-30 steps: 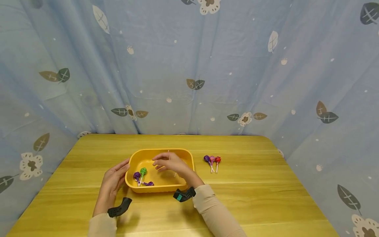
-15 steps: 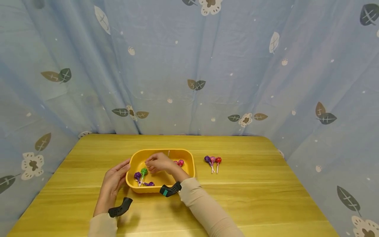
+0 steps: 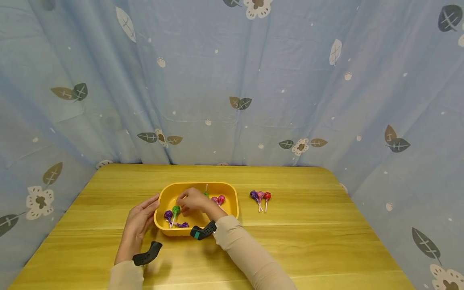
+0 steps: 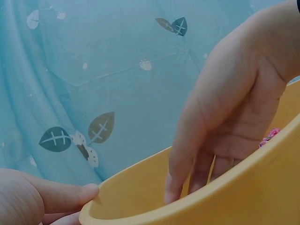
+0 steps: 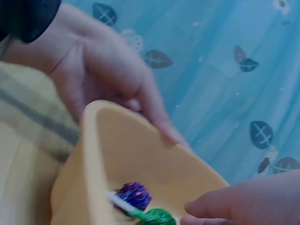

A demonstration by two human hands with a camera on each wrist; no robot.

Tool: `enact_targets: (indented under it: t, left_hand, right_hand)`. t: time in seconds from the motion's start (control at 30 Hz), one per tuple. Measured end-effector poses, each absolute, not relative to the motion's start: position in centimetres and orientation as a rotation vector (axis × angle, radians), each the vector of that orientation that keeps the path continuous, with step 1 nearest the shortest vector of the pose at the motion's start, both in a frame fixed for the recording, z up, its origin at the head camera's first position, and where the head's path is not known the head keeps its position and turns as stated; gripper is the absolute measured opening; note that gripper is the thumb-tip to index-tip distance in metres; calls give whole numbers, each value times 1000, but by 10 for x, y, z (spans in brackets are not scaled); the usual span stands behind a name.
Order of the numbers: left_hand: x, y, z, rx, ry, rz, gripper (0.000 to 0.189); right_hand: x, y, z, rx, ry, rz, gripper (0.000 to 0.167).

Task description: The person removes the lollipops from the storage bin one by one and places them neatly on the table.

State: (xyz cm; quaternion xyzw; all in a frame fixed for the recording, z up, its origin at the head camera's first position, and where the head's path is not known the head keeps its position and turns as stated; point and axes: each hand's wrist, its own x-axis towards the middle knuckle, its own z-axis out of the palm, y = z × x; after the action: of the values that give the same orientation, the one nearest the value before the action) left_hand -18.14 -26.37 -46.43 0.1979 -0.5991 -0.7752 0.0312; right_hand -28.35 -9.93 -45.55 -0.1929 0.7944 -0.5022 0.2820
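My left hand (image 3: 139, 219) holds the left end of a yellow plastic basin (image 3: 195, 231), thumb at the rim and fingers along the outer wall. Inside the basin, my right hand (image 3: 195, 201) reaches down with loosely bent fingers, and nothing shows between them. Its fingertips are close beside a green lollipop (image 5: 157, 217). Purple lollipops (image 3: 168, 215) lie in the left part of the basin, one (image 5: 133, 196) against the green one. Pink lollipops (image 3: 221, 199) and another green lollipop (image 3: 206, 194) are toward the right, behind my right hand.
On the wooden table (image 3: 308, 237), a purple lollipop (image 3: 253, 194), a pink lollipop (image 3: 260, 195) and a red lollipop (image 3: 267, 195) lie to the right of the basin. A blue patterned curtain (image 3: 203, 80) hangs behind the table.
My right hand has moved left and lower inside the basin, uncovering the pink lollipops and the rear green one. My left hand stays at the basin's left end.
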Motion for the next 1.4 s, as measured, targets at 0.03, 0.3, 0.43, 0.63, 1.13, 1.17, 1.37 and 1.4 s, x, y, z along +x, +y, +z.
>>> enact_targets:
  t: [0.03,0.3,0.43,0.63,1.13,1.17,1.37,1.4]
  left_hand:
    - [-181,-264,-464,611,-1845,-2390,58]
    - [-181,-263,-465,607,-1859,-2386,58]
    - [-181,-262,-465,605,-1832,-2405,59]
    - [-183,-262,-466,617,-1856,-2398,58]
    - [-182,-264,-464,622,-1896,-2360,57]
    - [-182,-264,-464,626,-1903,-2354,57]
    - [-182,-264,-465,656,-1916,-2345,57]
    - [-182,-263,-465,659,-1915,-2348,57]
  right_hand:
    - [-283,-101,-456,-528,2156,-1313,12]
    - [-280,-111,-458,-631,2347,-1083,14]
    - [-278,-112,-460,-634,2371,-1060,11]
    - [-278,-109,-458,-613,2330,-1125,6]
    - [-284,-67,-447,-644,2190,-1420,10]
    - [-284,-63,-445,-640,2182,-1437,11]
    - [-283,-41,-436,-646,2156,-1486,15]
    - [-283,-38,-435,-643,2135,-1506,15]
